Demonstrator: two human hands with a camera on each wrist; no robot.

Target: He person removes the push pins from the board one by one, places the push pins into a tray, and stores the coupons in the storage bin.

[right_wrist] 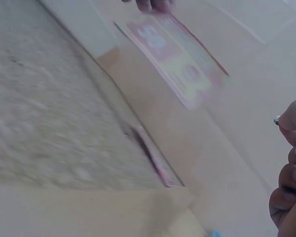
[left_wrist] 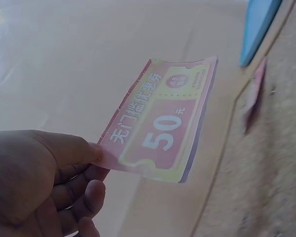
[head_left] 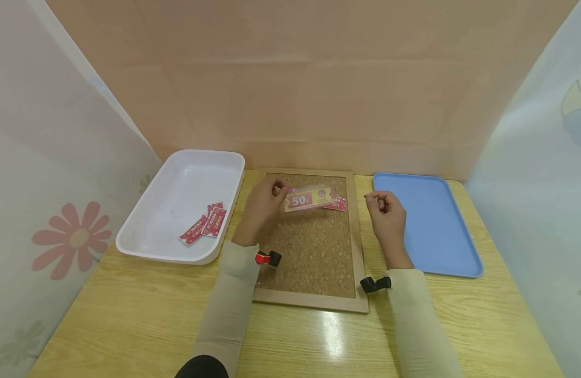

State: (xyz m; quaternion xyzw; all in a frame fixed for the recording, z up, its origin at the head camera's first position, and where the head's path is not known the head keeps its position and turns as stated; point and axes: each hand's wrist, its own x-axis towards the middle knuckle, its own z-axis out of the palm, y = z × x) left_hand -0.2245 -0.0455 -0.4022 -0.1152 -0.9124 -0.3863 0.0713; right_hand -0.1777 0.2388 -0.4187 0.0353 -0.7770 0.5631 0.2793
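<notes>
My left hand (head_left: 263, 205) pinches a pink-and-yellow paper coupon (head_left: 309, 198) marked 50 by its left end. The coupon is held above the upper part of a wood-framed cork board (head_left: 309, 257); in the left wrist view the coupon (left_wrist: 160, 123) bends slightly. Behind it, a smaller red coupon (head_left: 339, 204) is at the board's upper right, partly covered. Right of the board, my right hand (head_left: 388, 216) pinches a tiny shiny metal tack (right_wrist: 277, 120) between thumb and forefinger. Most of the tack is hidden by the fingertips.
To the left stands a white plastic tray (head_left: 148, 210) with several red coupons (head_left: 214, 221) in it. A flat blue tray (head_left: 437, 226) lies on the right. All rest on a wooden table (head_left: 153, 315), with a tan backdrop (head_left: 319, 94) close behind.
</notes>
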